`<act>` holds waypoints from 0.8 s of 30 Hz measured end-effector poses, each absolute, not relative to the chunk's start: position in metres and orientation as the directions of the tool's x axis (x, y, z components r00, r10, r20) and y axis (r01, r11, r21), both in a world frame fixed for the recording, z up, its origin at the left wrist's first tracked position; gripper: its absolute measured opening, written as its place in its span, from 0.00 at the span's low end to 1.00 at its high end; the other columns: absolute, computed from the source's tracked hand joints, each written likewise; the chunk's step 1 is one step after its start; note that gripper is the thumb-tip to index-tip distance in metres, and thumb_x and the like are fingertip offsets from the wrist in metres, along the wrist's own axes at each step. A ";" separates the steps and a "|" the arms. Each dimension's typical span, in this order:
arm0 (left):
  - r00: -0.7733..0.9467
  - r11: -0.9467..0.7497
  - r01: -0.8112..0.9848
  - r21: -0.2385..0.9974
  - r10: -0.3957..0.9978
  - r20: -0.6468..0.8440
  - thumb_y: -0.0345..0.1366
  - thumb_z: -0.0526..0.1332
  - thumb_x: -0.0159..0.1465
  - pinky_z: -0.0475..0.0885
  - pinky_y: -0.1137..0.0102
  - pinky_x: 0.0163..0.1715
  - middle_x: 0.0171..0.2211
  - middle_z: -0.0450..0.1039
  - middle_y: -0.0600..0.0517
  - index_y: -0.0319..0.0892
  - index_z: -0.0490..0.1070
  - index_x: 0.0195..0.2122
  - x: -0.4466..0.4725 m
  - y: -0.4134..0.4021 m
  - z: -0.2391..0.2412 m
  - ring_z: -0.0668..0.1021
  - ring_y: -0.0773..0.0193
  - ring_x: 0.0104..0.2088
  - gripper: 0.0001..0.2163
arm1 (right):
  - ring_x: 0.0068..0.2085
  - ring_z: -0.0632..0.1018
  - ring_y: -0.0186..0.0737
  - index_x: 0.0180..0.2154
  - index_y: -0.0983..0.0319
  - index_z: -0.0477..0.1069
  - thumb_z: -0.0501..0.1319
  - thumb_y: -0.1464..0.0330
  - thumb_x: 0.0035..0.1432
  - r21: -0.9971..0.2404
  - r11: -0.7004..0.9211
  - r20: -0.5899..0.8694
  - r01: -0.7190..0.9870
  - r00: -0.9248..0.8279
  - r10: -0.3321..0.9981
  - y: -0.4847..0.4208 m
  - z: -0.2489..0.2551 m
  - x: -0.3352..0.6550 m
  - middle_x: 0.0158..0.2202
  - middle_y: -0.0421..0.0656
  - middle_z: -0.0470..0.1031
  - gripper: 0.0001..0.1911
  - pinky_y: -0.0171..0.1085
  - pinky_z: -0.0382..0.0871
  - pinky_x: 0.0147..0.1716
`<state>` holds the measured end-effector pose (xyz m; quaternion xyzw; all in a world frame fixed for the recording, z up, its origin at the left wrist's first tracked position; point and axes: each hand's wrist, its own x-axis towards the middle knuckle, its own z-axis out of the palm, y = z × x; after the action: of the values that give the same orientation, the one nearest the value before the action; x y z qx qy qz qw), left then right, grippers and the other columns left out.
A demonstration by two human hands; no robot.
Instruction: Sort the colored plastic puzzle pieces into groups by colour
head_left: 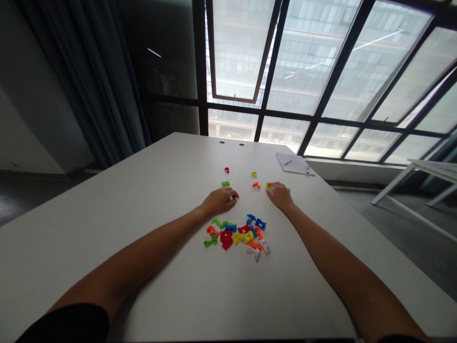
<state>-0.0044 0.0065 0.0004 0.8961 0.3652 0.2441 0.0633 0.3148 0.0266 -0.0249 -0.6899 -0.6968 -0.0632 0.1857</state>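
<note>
My left hand (219,200) rests on the white table with its fingers loosely curled. A pale gap shows between its thumb and fingers, and I see no piece there. Just beyond it lies a green plastic piece (225,184). To the right, my right hand (281,195) has its fingertips closed on a yellow plastic piece (267,185), partly covered by the fingers. An orange piece (256,185) lies left of that hand, with another yellow piece (253,174) behind it. Farther back on the left is a small red piece (226,170).
Between my forearms lies a loose pile of several plastic pieces, among them a red piece (226,239), a blue piece (260,224) and a white piece (264,247). Papers (294,163) with pens lie at the table's (160,181) far right edge. Windows stand beyond.
</note>
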 end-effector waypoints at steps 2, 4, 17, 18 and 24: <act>0.610 -0.722 0.632 0.280 0.687 0.394 0.39 0.58 0.68 0.72 0.68 0.37 0.41 0.78 0.52 0.49 0.79 0.43 -0.004 0.007 0.000 0.79 0.61 0.37 0.10 | 0.56 0.73 0.54 0.60 0.57 0.69 0.54 0.61 0.69 -0.113 0.030 0.310 0.993 0.007 0.951 0.036 -0.023 0.311 0.60 0.52 0.72 0.21 0.50 0.66 0.53; 0.611 -0.721 0.637 0.272 0.687 0.392 0.39 0.58 0.68 0.72 0.68 0.36 0.41 0.78 0.52 0.49 0.79 0.43 -0.003 0.007 0.000 0.79 0.61 0.38 0.10 | 0.57 0.72 0.56 0.63 0.58 0.67 0.52 0.62 0.70 -0.080 0.020 0.271 0.997 0.003 0.963 0.049 -0.020 0.307 0.62 0.54 0.70 0.23 0.53 0.66 0.53; 0.631 -0.739 0.632 0.235 0.666 0.398 0.37 0.58 0.68 0.73 0.68 0.37 0.43 0.78 0.50 0.49 0.78 0.44 -0.004 0.004 0.001 0.79 0.60 0.41 0.10 | 0.59 0.73 0.55 0.68 0.70 0.57 0.48 0.68 0.70 -0.059 0.024 0.250 0.998 -0.009 0.968 0.079 -0.019 0.293 0.62 0.63 0.69 0.29 0.48 0.65 0.57; 0.638 -0.746 0.624 0.233 0.659 0.399 0.37 0.58 0.68 0.73 0.68 0.38 0.43 0.78 0.50 0.49 0.79 0.44 -0.004 0.004 0.001 0.79 0.60 0.41 0.10 | 0.57 0.74 0.54 0.65 0.73 0.62 0.48 0.68 0.70 -0.053 0.021 0.272 0.998 -0.006 0.962 0.073 -0.021 0.293 0.59 0.64 0.72 0.27 0.47 0.65 0.57; 0.753 -0.828 0.476 0.298 0.558 0.349 0.39 0.56 0.71 0.71 0.71 0.39 0.44 0.78 0.51 0.53 0.76 0.55 -0.005 -0.005 0.005 0.79 0.64 0.38 0.15 | 0.52 0.76 0.48 0.50 0.69 0.74 0.50 0.70 0.70 -0.008 0.128 0.311 0.992 -0.119 0.943 0.021 -0.022 0.288 0.49 0.56 0.78 0.17 0.41 0.64 0.55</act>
<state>-0.0046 -0.0051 0.0051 0.9313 0.2775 0.2159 0.0955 0.2882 0.0214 -0.0218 -0.6525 -0.7413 -0.1007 0.1209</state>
